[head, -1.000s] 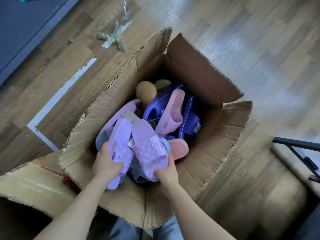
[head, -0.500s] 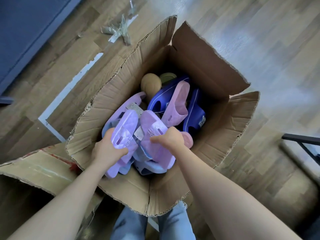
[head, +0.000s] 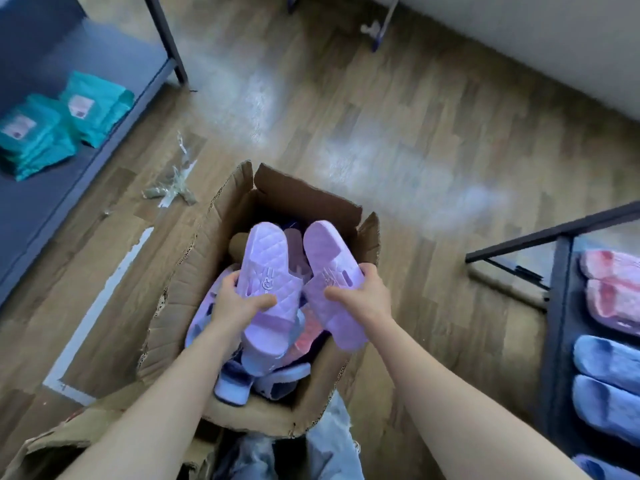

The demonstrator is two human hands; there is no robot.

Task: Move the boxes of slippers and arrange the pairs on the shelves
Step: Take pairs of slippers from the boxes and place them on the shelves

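Head view: the left hand is gripping 1 lilac quilted slipper, thumb lying across the strap and fingers curling round the outer edge. The right hand is gripping the matching slipper in the same manner. Both are being held side by side, just apart, above the open cardboard box, which is standing on the floor and holding more slippers. The dark shelf at the right is already carrying a pink pair and a blue pair.

Judgement: this pair is going to that shelf. Recommended: keep both toes pointing 1 way, set the 2 down touching, in line with the row, without nudging neighbours. A free place is not showing.
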